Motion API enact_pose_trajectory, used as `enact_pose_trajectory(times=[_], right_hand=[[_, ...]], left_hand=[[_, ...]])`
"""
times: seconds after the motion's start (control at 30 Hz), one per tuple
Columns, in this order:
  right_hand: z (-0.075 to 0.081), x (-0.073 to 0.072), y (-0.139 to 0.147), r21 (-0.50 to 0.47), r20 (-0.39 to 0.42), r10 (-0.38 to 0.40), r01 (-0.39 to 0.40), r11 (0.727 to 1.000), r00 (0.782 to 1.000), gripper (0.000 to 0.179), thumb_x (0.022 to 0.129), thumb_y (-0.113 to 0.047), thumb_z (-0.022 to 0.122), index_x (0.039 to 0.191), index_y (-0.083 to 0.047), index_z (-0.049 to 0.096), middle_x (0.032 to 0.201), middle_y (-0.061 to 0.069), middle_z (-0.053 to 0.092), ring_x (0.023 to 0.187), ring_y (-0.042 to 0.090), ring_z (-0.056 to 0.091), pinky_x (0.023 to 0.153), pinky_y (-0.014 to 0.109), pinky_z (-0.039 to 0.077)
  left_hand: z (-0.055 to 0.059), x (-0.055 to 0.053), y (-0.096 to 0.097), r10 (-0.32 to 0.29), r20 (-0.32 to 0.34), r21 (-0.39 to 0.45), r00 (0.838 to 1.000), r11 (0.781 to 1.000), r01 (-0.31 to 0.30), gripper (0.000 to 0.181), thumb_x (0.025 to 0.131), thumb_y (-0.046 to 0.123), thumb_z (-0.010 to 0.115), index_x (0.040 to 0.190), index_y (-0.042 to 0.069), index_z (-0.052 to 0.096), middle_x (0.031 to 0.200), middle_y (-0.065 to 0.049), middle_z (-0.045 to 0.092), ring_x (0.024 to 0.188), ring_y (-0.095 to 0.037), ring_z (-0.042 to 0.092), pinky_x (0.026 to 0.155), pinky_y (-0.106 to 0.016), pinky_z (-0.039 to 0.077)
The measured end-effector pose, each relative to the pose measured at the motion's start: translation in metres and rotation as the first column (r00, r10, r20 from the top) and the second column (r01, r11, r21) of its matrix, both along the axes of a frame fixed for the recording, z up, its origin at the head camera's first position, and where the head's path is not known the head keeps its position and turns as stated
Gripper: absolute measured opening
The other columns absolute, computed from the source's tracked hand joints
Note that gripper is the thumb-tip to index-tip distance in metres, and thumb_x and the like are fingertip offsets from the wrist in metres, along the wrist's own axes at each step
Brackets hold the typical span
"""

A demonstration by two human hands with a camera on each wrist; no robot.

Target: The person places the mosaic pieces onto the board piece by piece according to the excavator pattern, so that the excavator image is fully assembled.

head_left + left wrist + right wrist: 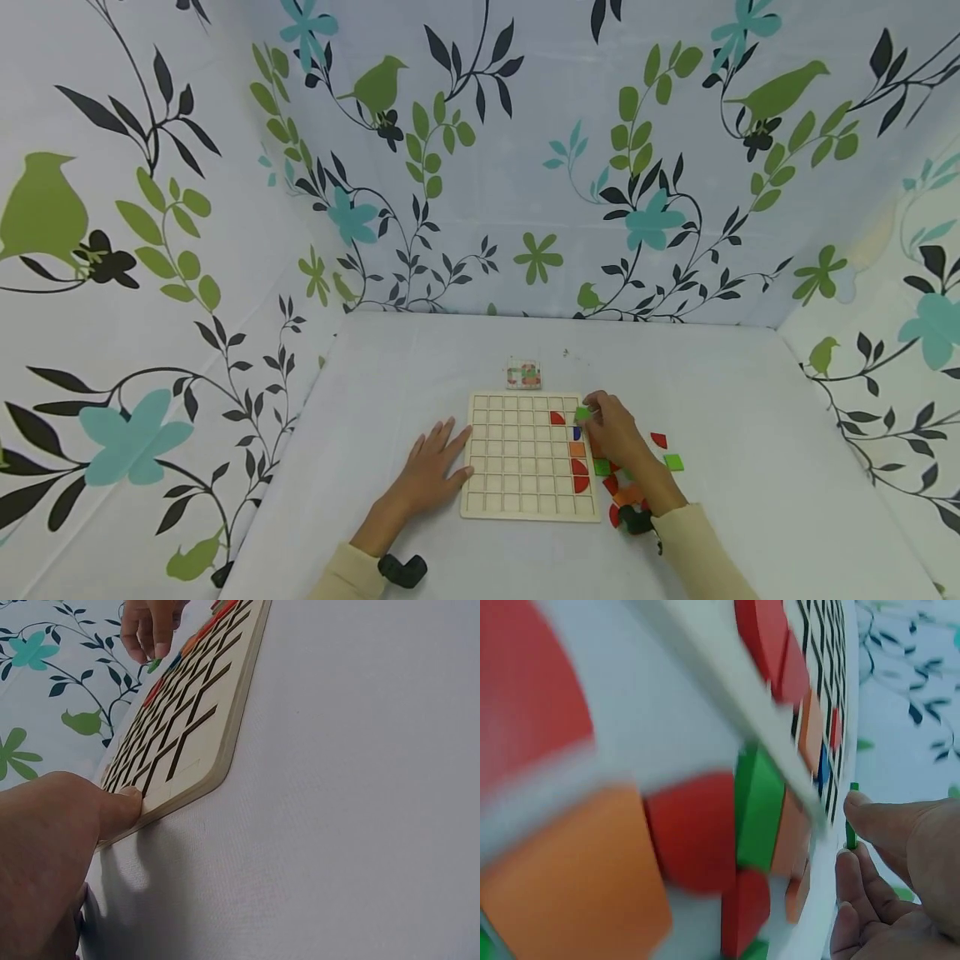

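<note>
A pale wooden grid board (517, 467) lies flat on the white table. My left hand (427, 473) rests at its left edge with fingers spread; in the left wrist view the thumb (124, 808) touches the board's rim. Over the board's upper right corner, my right hand (617, 429) pinches a small green tile (582, 413) between thumb and fingers. Along the right column sit a blue piece (577, 433), an orange square (577, 449) and red rounded pieces (580, 475). Another red piece (557, 418) sits in the upper part of the grid.
A loose pile of red, orange and green tiles (626, 495) lies right of the board, partly under my right forearm. A red tile (658, 439) and a green tile (673, 462) lie farther right. Behind the board is a small patterned card (523, 374). Printed cloth (525, 167) hangs around the table.
</note>
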State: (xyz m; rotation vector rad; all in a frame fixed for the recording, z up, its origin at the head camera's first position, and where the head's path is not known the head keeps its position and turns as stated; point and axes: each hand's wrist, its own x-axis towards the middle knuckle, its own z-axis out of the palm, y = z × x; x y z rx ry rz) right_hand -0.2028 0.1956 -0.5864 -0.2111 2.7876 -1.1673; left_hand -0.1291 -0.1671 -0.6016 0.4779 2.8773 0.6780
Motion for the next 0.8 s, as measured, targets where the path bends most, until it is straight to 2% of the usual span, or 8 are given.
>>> enact_pose_trajectory(times=[0.13,0.23,0.33,0.63,0.8], right_hand=[[0.000,0.008,-0.014,0.033,0.000,0.057,-0.057,0.998,0.998,0.018,0.101,-0.014,0.073,0.116,-0.008,0.065,0.118,0.012,0.061,0.106,0.029,0.065,0.099,0.057,0.048],[-0.001,0.012,-0.023,0.089,-0.031,0.097,-0.094,0.992,0.995,0.012,0.097,-0.014,0.077,0.106,-0.012,0.069,0.113,0.009,0.063,0.102,0.027,0.063,0.094,0.061,0.044],[-0.003,0.015,-0.029,0.157,-0.063,0.129,-0.118,0.981,0.990,0.010,0.095,-0.014,0.079,0.100,-0.015,0.071,0.110,0.006,0.064,0.099,0.025,0.061,0.091,0.060,0.045],[-0.004,0.019,-0.035,0.237,-0.108,0.144,-0.115,0.965,0.984,0.009,0.095,-0.016,0.080,0.099,-0.019,0.072,0.114,0.004,0.067,0.103,0.026,0.060,0.088,0.058,0.045],[-0.004,0.019,-0.036,0.238,-0.127,0.147,-0.114,0.965,0.981,0.008,0.095,-0.014,0.080,0.100,-0.018,0.075,0.115,0.005,0.068,0.107,0.029,0.060,0.094,0.060,0.046]], left_hand=[[0.000,0.000,0.000,0.005,0.006,0.005,1.000,1.000,-0.005,0.067,0.107,0.041,0.058,0.165,0.016,0.038,0.173,-0.020,0.026,0.161,-0.042,0.020,0.126,-0.067,0.018],[0.001,0.001,0.001,0.011,0.010,0.009,1.000,1.000,-0.012,0.067,0.107,0.040,0.060,0.165,0.016,0.038,0.173,-0.020,0.026,0.161,-0.042,0.020,0.127,-0.067,0.017],[0.001,0.001,0.001,0.013,0.007,0.007,1.000,1.000,-0.013,0.067,0.107,0.040,0.059,0.165,0.017,0.038,0.173,-0.020,0.026,0.161,-0.042,0.020,0.127,-0.066,0.017],[0.002,0.001,0.002,0.014,0.005,0.005,1.000,1.000,-0.015,0.067,0.107,0.040,0.059,0.165,0.016,0.038,0.173,-0.021,0.026,0.161,-0.042,0.020,0.127,-0.067,0.018],[0.002,0.000,0.002,0.012,0.008,0.004,1.000,1.000,-0.012,0.067,0.106,0.039,0.059,0.165,0.015,0.038,0.173,-0.021,0.026,0.161,-0.044,0.020,0.126,-0.067,0.017]])
